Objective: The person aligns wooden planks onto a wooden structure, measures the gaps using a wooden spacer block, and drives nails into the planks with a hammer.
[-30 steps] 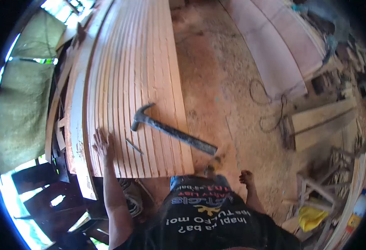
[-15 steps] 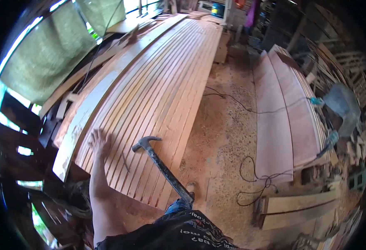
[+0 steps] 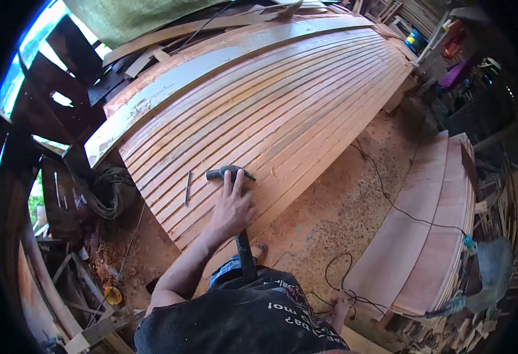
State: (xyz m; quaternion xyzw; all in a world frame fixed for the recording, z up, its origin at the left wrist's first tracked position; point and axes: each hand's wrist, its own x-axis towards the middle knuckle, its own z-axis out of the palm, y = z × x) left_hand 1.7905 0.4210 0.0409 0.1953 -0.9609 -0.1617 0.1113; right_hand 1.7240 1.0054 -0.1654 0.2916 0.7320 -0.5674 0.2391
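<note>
Long wooden strips [image 3: 306, 112] lie side by side with narrow gaps. On them rests a hammer [image 3: 245, 253], its handle pointing toward my body. My left hand [image 3: 233, 206] is over the hammer, with two fingers stretched across its head and the palm above the upper handle. A thin metal rod [image 3: 187, 189], perhaps a nail or chisel, lies on the strips left of the hammer head. My right hand [image 3: 340, 304] hangs low by my right side, near a black cord; its fingers are too small and dim to make out.
Wide flat boards [image 3: 400, 218] are stacked on the right, with a dark cord [image 3: 383, 189] across the floor. A grey cloth-like bundle [image 3: 492, 271] lies beside them. Netting [image 3: 114, 192] and scrap wood are at the left.
My left hand has moved right, from the strips onto the hammer. The view has turned, so the strips now slant toward the upper right. My right hand is back in view at the bottom.
</note>
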